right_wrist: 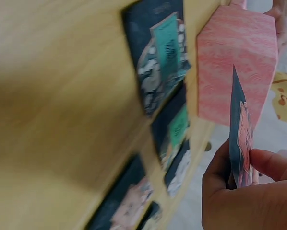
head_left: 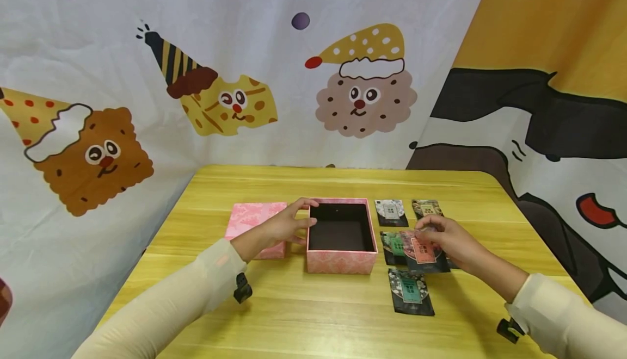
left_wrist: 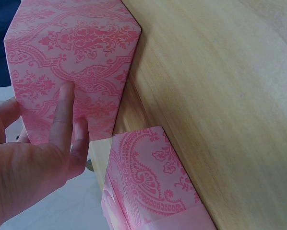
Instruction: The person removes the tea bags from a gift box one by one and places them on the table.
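An open pink patterned box (head_left: pixel 341 262) with a dark inside stands mid-table. My left hand (head_left: pixel 286 223) holds its left wall, thumb at the rim and some fingers against the outer side (left_wrist: pixel 86 62). In my right hand (head_left: pixel 448 242), thumb and fingers pinch a dark sachet with a coral label (head_left: pixel 425 253), raised over the table; the right wrist view shows this sachet (right_wrist: pixel 240 139) nearly edge-on. Beneath and around it lie dark sachets: one with a green label (head_left: pixel 393 245), one with a teal label (head_left: pixel 411 292), and a pinkish-labelled one (right_wrist: pixel 129 196) mostly hidden in the head view.
Left of the box sits a pink patterned lid or second box (head_left: pixel 252 217), partly behind my left hand. Towards the back right lie a white-labelled sachet (head_left: pixel 391 213) and a yellow-labelled one (head_left: pixel 428 207). A cartoon-printed cloth (head_left: pixel 274 11) hangs behind the wooden table (head_left: pixel 303 321).
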### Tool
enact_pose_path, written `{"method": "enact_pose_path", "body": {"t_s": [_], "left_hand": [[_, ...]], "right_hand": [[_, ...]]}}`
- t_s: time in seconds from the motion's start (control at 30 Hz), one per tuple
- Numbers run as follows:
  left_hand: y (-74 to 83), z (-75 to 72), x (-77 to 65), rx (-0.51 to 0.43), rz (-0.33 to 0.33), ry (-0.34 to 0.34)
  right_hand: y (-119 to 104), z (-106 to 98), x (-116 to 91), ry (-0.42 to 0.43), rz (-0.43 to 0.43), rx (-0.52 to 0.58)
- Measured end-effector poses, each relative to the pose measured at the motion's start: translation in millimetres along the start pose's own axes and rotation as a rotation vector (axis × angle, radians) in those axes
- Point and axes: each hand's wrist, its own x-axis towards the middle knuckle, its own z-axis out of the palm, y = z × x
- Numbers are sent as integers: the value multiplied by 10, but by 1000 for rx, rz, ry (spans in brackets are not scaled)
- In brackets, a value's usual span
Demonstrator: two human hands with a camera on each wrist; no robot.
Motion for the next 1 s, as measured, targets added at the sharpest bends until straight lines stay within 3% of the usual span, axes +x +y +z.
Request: {"method": "enact_pose_path", "body": {"t_s": [0.3, 1.0], "left_hand": [[6, -11, 1, 9, 3, -5], [16, 12, -9, 14, 3, -3]], "right_hand": [[205, -122, -146, 9, 93, -31], [537, -270, -369, -27, 158, -40]]}}
